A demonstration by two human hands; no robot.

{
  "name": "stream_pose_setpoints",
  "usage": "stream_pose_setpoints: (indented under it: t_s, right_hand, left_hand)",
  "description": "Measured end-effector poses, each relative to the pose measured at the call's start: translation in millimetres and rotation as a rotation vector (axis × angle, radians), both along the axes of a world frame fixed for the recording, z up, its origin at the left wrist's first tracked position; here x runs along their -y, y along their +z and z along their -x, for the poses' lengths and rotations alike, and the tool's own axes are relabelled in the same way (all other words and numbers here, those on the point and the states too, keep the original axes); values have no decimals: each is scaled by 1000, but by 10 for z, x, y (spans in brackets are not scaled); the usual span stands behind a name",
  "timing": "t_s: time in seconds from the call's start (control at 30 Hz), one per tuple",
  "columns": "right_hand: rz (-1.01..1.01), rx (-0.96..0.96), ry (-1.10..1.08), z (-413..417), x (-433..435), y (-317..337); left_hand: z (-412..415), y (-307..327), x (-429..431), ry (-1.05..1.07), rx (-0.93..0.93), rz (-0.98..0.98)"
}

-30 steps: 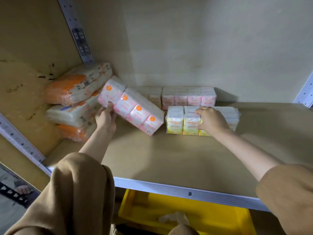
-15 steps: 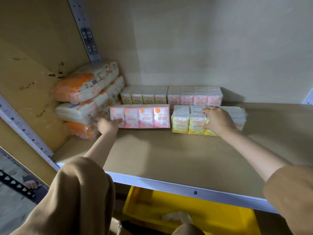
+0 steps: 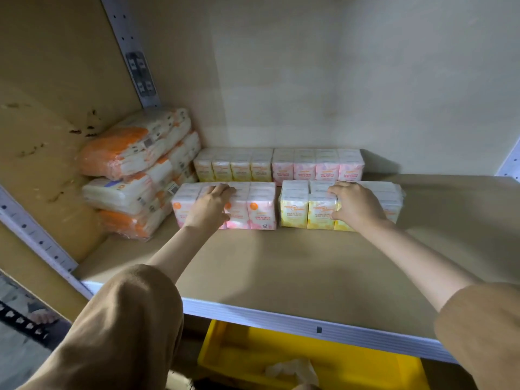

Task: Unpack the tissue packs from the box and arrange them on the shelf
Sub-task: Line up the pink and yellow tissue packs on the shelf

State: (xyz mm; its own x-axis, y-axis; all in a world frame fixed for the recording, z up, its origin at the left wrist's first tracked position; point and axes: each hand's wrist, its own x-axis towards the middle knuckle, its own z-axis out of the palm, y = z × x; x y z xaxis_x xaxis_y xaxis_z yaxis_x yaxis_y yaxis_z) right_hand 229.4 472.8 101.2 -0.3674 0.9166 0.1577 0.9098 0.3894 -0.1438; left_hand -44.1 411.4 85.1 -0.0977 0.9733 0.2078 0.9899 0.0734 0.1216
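The pink tissue pack (image 3: pixel 254 205) is stood at eleven o'clock on the shelf (image 3: pixel 309 266), with the yellow tissue pack (image 3: pixel 298 208) just beside it at its three o'clock. The left hand (image 3: pixel 209 209) is laid over the first pack's top front edge, fingers nearly straight, pressing; the second is clasped from above by the right hand (image 3: pixel 356 205) with curled fingers. Light, soft and film-slick, such packs are probably best held broadly across top and front.
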Motion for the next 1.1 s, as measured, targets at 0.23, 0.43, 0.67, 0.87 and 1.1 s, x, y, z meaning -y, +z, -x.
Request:
stream_pose_setpoints:
  t_s: [0.23, 0.43, 0.67, 0.87, 1.1]
  right_hand:
    - [-27, 23, -27, 121, -145, -21]
    - [-47, 32, -15, 299, -369, -35]
    - [-99, 47, 8, 522, -577, -75]
    - [-114, 53, -1, 544, -615, -87]
    - [25, 73, 37, 517, -565, 161]
  left_hand:
    - [185, -40, -418, -28, 42, -67]
    - [304, -4, -670, -38, 33, -86]
    - [378, -28, -739, -69, 33, -144]
    - [376, 2, -753, -49, 20, -91]
    - [270, 295, -711, 41, -52, 67]
